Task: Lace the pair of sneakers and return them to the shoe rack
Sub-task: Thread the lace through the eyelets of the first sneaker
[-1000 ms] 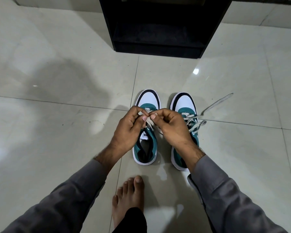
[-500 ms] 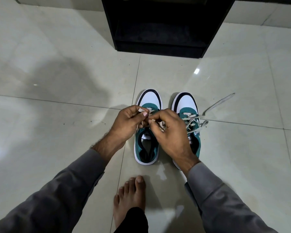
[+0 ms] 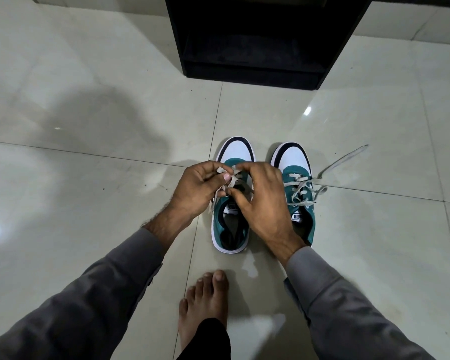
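Both the left hand (image 3: 195,189) and right hand (image 3: 264,201) pinch the lace (image 3: 233,179) directly over the left sneaker (image 3: 233,198), whose long axis points toward the shoe rack (image 3: 257,37) ahead.

The person is wearing a long-sleeved shirt in plain dark grey cloth. The left sleeve (image 3: 94,302) is reaching down to the wrist and ending in a straight cuff, with a small fold or button placket showing along its inner edge. The right sleeve (image 3: 348,307) is matching it in colour and cloth, its cuff sitting close around the wrist and creasing softly along the forearm. The left hand (image 3: 198,188) and right hand (image 3: 265,201) are showing bare, with no rings, watch or gloves. One bare foot (image 3: 205,300) is showing beneath a black trouser leg (image 3: 208,341), whose hem is covering the ankle.
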